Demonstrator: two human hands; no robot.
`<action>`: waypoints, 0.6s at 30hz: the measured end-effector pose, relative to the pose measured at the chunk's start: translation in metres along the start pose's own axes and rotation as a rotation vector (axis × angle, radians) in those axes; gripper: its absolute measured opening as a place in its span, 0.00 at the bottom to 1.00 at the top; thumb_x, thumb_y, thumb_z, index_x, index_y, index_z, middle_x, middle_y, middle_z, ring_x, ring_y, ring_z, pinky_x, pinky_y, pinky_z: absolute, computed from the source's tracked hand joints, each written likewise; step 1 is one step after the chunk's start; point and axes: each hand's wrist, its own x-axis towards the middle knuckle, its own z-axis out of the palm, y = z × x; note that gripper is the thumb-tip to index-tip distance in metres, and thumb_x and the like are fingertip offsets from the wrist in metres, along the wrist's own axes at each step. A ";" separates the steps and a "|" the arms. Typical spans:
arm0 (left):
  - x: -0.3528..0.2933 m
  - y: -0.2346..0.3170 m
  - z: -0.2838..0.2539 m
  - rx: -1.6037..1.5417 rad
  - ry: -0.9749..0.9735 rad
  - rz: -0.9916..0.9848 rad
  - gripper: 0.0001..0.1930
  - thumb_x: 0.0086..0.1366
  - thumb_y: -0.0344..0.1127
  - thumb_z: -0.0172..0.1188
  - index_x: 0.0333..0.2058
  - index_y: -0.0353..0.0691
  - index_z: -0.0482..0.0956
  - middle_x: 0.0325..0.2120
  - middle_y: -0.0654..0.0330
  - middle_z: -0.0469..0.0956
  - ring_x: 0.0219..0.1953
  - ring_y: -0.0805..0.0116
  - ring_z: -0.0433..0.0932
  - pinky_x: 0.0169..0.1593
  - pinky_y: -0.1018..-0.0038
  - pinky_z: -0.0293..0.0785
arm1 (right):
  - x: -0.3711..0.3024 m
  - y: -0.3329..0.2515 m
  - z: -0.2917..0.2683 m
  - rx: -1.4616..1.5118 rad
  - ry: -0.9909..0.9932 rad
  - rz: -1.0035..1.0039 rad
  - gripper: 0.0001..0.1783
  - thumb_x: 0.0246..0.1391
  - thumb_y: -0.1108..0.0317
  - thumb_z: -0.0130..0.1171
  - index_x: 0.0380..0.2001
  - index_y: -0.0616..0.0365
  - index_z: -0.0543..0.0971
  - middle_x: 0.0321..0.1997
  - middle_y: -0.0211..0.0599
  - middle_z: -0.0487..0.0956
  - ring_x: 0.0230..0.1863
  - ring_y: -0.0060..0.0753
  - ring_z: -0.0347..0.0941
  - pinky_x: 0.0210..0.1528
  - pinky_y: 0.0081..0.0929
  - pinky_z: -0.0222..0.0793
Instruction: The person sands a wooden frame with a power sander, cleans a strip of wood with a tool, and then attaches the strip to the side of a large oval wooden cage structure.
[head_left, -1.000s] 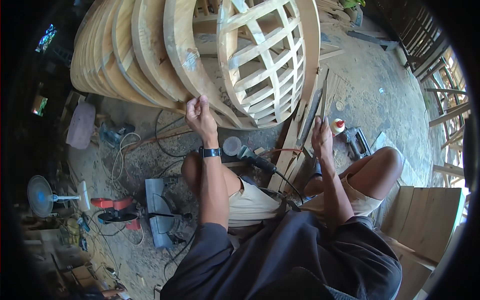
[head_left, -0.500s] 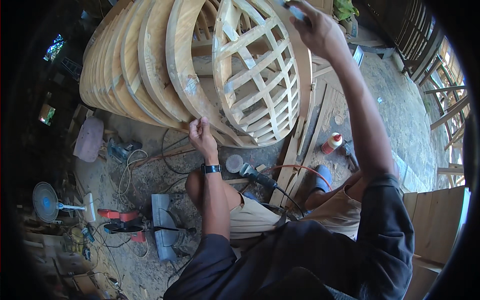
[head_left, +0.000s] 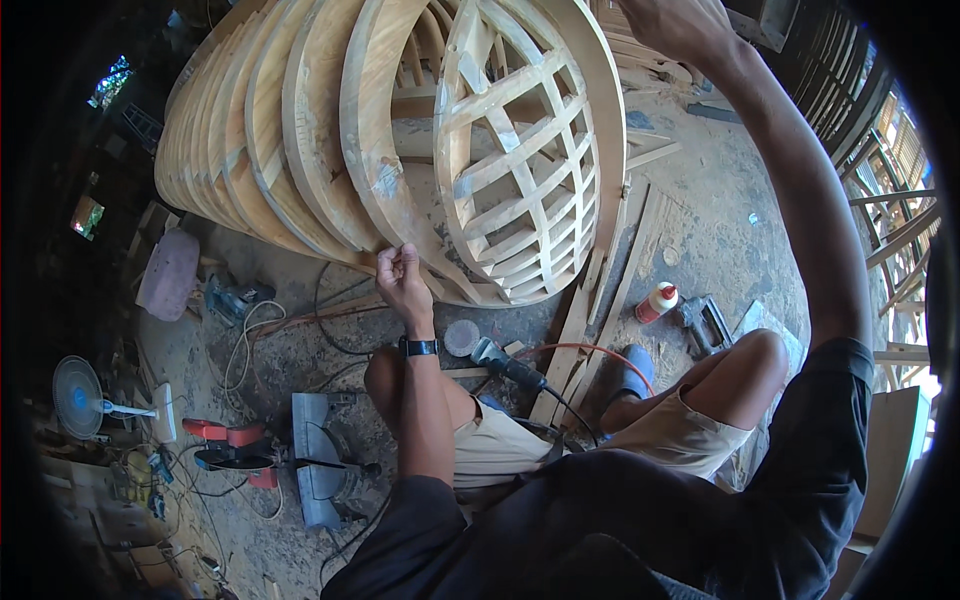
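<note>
While we sit low on the ground with our knees bent, a grinder with a round disc lies just in front of us, and its black cord runs back under our legs. A saw sits on the dirt to our left, with a small fan farther out that way. A little glue bottle with a red cap stands to our right.

Our left hand is up in front of us. Its fingers are curled tight together, pinching the bottom edge of one curved rib of the big wooden frame. Our right hand reaches way up to the top of the frame, near the picture's edge. We cannot tell if those fingers are open or closed.

The frame stands on the floor right past our knees. It is made of many bent wood ribs in a row, with a criss-cross lattice at the near end. We think it is big, heavy and stiff, so it will not bend. The thin lattice bars look easier to break. The thick rib edges look like the best places to hold, one hand low and one hand high.
</note>
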 end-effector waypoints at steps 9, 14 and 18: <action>0.001 -0.001 -0.001 -0.004 -0.008 -0.020 0.12 0.67 0.37 0.61 0.37 0.32 0.77 0.30 0.66 0.76 0.33 0.80 0.71 0.40 0.80 0.68 | 0.010 -0.006 0.013 -0.019 0.163 -0.113 0.28 0.56 0.58 0.56 0.62 0.39 0.71 0.38 0.36 0.79 0.29 0.37 0.79 0.27 0.37 0.75; -0.001 0.001 0.000 -0.010 -0.019 -0.042 0.11 0.68 0.37 0.61 0.38 0.32 0.77 0.31 0.66 0.76 0.33 0.80 0.70 0.41 0.80 0.68 | 0.008 -0.002 0.021 -0.081 0.191 -0.183 0.27 0.55 0.63 0.54 0.61 0.41 0.72 0.35 0.33 0.79 0.29 0.38 0.79 0.26 0.37 0.74; 0.000 0.001 -0.002 -0.019 -0.024 -0.050 0.11 0.68 0.36 0.61 0.38 0.32 0.77 0.31 0.66 0.76 0.33 0.80 0.70 0.41 0.80 0.68 | -0.007 -0.002 0.012 -0.065 -0.063 -0.110 0.31 0.50 0.70 0.52 0.61 0.40 0.72 0.34 0.34 0.79 0.31 0.40 0.79 0.29 0.39 0.75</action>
